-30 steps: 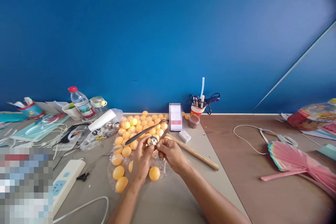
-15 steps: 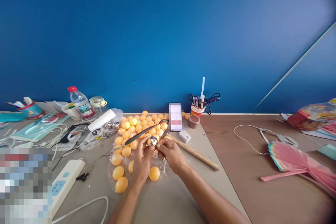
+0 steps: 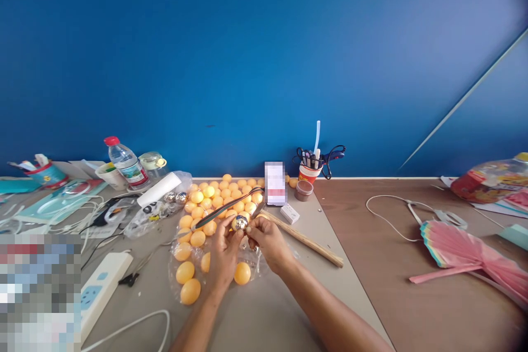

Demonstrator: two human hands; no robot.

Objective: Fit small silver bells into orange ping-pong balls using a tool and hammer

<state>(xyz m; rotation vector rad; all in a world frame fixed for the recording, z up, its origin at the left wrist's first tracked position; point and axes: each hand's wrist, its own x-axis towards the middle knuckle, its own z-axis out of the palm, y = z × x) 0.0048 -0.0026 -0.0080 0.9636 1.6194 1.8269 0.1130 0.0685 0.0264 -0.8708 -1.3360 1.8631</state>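
My left hand [image 3: 224, 250] is closed round a shiny silver ball [image 3: 240, 223], its fingers curled at the ball's left and lower sides. On the ball's right, my right hand [image 3: 270, 242] has thumb and fingers pinched together close against it. What lies in that pinch is too small to make out. Behind both hands, a long dark strap-like strip [image 3: 225, 207] runs slantwise over many orange balls [image 3: 185, 272]. Clear plastic film [image 3: 175, 286] lies under and around the nearer ones. A wooden stick [image 3: 307, 241] extends to the right from behind my right hand.
A phone [image 3: 275, 184] stands upright behind the balls. Nearby are a small white box [image 3: 290, 213], a lidded tub [image 3: 304, 190] and a cup of tools [image 3: 310, 168]. Leftward are a water bottle [image 3: 127, 164], a power strip [image 3: 103, 291] and cables. A pink fan [image 3: 457, 250] lies right.
The view has shifted very slightly. Both hands keep nearly the same pose around the silver ball, with no other visible movement.
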